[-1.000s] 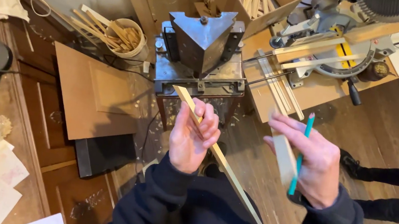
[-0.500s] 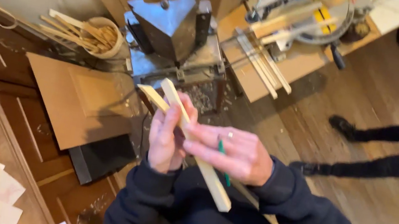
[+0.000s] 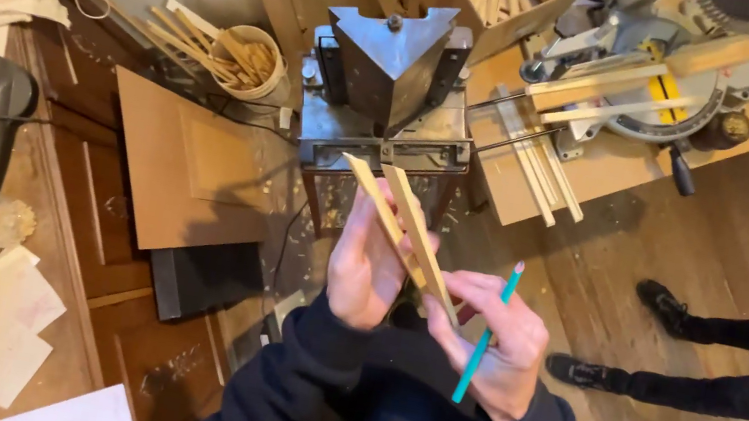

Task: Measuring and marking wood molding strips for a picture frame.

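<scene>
My left hand (image 3: 363,265) grips two thin pale wooden strips (image 3: 403,220) that fan apart toward the top, their mitred ends pointing up and left. My right hand (image 3: 492,347) pinches the lower end of the strips and also carries a teal pencil (image 3: 488,331), which stands nearly upright between its fingers. Both hands are held close together in front of my dark sleeves. Straight ahead stands a grey metal machine (image 3: 388,71) with a wedge-shaped head.
A mitre saw (image 3: 661,76) with wooden strips sits on a bench at the upper right. A bucket of wood offcuts (image 3: 242,62) stands at the left, a brown board (image 3: 185,164) below it. Another person's legs and black shoes (image 3: 672,311) are at the right.
The hands came together: one second ago my right hand was apart holding the pencil. The single long strip now shows as two strips fanned apart, held by both hands.
</scene>
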